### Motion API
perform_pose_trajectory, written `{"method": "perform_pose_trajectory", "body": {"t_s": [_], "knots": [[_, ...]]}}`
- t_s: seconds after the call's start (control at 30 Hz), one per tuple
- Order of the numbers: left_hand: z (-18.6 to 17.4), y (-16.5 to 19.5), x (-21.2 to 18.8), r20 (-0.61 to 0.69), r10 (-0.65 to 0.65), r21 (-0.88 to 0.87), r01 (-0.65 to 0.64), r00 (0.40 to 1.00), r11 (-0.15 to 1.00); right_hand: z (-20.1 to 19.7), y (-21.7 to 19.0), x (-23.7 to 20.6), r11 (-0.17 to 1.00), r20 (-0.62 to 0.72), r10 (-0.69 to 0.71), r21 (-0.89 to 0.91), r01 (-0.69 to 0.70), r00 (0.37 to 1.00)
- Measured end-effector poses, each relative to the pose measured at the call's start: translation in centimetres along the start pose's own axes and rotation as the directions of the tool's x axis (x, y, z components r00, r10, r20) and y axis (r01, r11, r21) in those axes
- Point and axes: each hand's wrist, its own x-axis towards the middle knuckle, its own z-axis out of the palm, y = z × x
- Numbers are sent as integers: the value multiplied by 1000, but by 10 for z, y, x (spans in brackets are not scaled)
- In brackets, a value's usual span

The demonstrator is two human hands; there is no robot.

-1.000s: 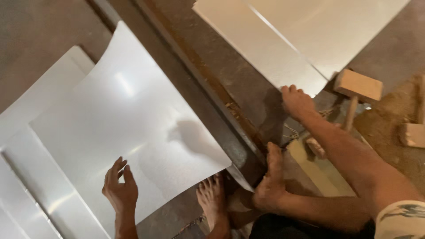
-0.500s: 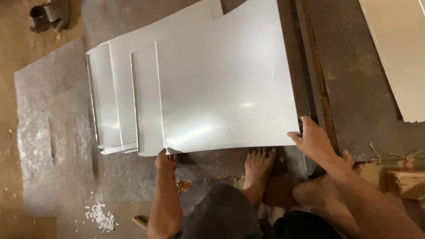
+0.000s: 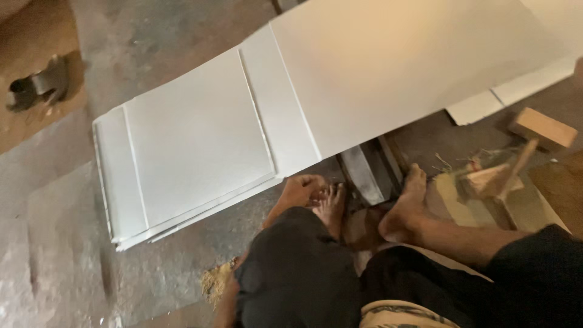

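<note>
Thin pale sheet (image 3: 413, 73) is seen raised over the floor stack (image 3: 194, 140). Left hand (image 3: 300, 189) sits at its near edge, grip can't be told; right hand is hidden. Probably light, floppy and sharp-edged, best gripped at opposite edges.

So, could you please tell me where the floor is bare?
Bare concrete floor lies left of the stacked metal sheets, below the dark bracket. Around the feet, metal bar and wooden mallet, it is crowded.

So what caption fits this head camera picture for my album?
Left hand rests on the floor by stacked metal sheets, with a wooden mallet nearby.
</note>
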Motion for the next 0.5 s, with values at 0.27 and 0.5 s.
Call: {"method": "perform_pose_trajectory", "body": {"t_s": [0.27, 0.5], "knots": [[2, 184, 48, 537, 66, 819, -501, 841, -278, -64, 85, 1, 874, 12, 124, -475, -103, 992], [52, 243, 231, 631, 342, 775, -583, 696, -244, 61, 166, 42, 933, 272, 324, -252, -258, 906]]}}
